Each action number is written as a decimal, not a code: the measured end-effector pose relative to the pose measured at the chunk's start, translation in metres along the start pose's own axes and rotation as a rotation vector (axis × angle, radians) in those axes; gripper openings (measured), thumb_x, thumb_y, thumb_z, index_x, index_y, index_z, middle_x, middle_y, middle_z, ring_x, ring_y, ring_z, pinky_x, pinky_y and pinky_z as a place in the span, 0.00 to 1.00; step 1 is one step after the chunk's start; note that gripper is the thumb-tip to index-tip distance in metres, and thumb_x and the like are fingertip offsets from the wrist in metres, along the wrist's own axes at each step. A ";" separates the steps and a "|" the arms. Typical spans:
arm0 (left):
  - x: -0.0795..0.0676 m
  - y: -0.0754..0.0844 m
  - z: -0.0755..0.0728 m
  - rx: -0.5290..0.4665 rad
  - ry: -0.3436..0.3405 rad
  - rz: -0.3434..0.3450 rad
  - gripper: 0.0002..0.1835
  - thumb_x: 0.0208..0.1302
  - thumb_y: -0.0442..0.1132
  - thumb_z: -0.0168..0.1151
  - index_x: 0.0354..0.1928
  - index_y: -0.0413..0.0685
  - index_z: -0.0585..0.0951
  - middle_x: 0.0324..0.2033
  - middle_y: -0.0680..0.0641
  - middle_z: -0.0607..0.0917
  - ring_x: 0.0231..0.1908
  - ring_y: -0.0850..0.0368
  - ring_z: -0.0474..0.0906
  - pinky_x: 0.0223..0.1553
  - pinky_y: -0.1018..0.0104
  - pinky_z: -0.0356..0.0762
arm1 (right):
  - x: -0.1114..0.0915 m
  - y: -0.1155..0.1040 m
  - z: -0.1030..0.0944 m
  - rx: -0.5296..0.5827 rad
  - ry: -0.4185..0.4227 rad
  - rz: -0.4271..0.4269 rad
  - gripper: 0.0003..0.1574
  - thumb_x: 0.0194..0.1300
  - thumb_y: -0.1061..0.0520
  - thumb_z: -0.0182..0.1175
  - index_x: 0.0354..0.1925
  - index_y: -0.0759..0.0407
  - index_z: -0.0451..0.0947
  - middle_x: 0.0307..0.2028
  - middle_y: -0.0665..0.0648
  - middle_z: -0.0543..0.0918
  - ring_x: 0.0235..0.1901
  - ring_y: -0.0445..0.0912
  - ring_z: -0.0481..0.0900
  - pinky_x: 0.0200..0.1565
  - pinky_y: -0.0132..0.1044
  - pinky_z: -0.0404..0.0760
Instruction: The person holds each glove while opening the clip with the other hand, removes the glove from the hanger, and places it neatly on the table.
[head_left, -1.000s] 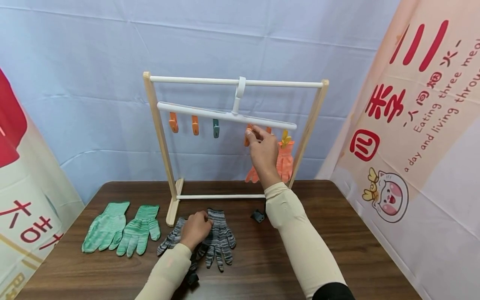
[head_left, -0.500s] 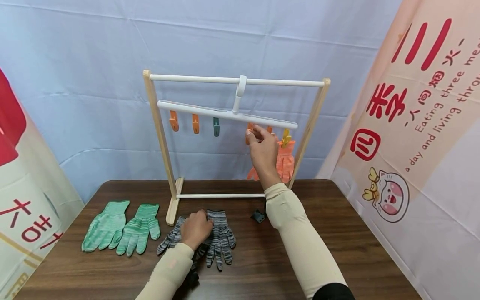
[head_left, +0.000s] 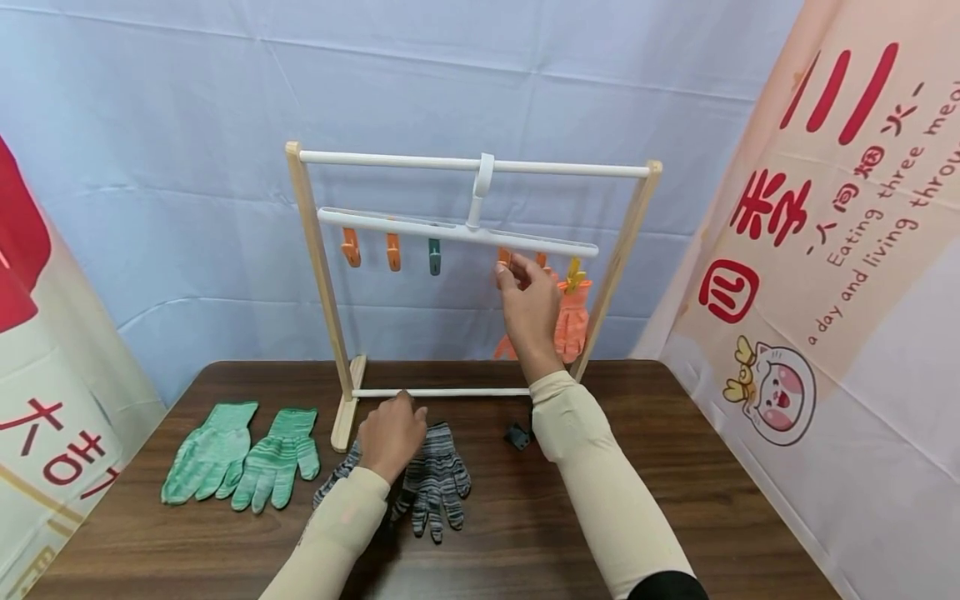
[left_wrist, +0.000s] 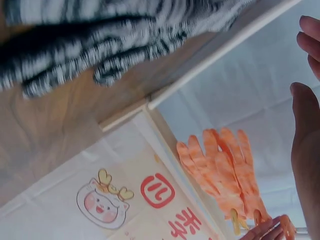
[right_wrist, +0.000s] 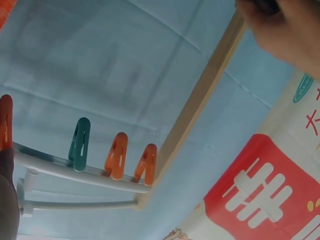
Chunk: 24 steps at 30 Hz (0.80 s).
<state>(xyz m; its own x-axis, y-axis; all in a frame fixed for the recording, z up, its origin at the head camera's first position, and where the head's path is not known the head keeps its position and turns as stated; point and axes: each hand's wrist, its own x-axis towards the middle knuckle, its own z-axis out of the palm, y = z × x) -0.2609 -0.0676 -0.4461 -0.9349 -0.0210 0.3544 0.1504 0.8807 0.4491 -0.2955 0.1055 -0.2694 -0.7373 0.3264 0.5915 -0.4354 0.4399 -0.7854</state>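
Note:
My right hand [head_left: 534, 321] is raised to the white hanger [head_left: 390, 223], thumb and finger pinching an orange clothespin [head_left: 504, 255] under its bar. Lower down, my left hand [head_left: 393, 437] is above two grey-striped gloves [head_left: 438, 479] on the table, covering part of the left one. In the left wrist view, its thumb [left_wrist: 304, 117] stands apart from its fingers, nothing between them. Orange gloves [head_left: 572, 321] hang from the hanger's right end by a yellow clothespin [head_left: 575, 275] and an orange one. On the left half hang a green clothespin [head_left: 435, 257] and two orange ones [head_left: 393, 252].
The hanger hooks over the top rail [head_left: 390, 159] of a wooden-sided rack [head_left: 318, 275], tilted down to the right. Two green gloves [head_left: 277, 458] lie at the table's left. A small dark object [head_left: 517, 435] lies near the rack's lower rail. Cloth backdrops surround the table.
My left hand has risen and moved forward, away from the grey-striped gloves. My right hand keeps its pinch on the orange clothespin, and the hanger has swayed slightly.

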 end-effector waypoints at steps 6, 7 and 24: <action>0.009 0.013 -0.006 -0.065 -0.025 0.030 0.14 0.63 0.48 0.57 0.41 0.45 0.79 0.16 0.51 0.76 0.09 0.57 0.64 0.10 0.62 0.60 | -0.002 0.001 -0.001 -0.013 0.028 -0.008 0.23 0.60 0.47 0.61 0.52 0.55 0.78 0.44 0.52 0.82 0.41 0.43 0.78 0.45 0.37 0.74; 0.010 0.016 -0.007 -0.069 -0.021 0.037 0.14 0.63 0.48 0.57 0.41 0.45 0.80 0.18 0.50 0.78 0.10 0.58 0.65 0.11 0.62 0.61 | -0.002 0.001 -0.001 -0.012 0.034 -0.009 0.23 0.60 0.47 0.61 0.52 0.55 0.78 0.44 0.51 0.82 0.41 0.43 0.78 0.44 0.37 0.75; 0.050 0.081 -0.032 -0.145 0.059 0.156 0.14 0.63 0.50 0.55 0.44 0.52 0.79 0.31 0.53 0.82 0.27 0.52 0.78 0.27 0.54 0.74 | 0.000 0.004 -0.014 0.003 0.201 -0.115 0.17 0.61 0.50 0.60 0.46 0.55 0.80 0.37 0.48 0.83 0.33 0.39 0.79 0.38 0.32 0.75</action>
<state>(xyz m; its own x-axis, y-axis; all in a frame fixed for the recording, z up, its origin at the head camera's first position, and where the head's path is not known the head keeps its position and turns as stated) -0.2849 -0.0125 -0.3663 -0.8768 0.0783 0.4744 0.3403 0.7981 0.4973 -0.2894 0.1192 -0.2700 -0.5650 0.4348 0.7013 -0.5122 0.4815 -0.7112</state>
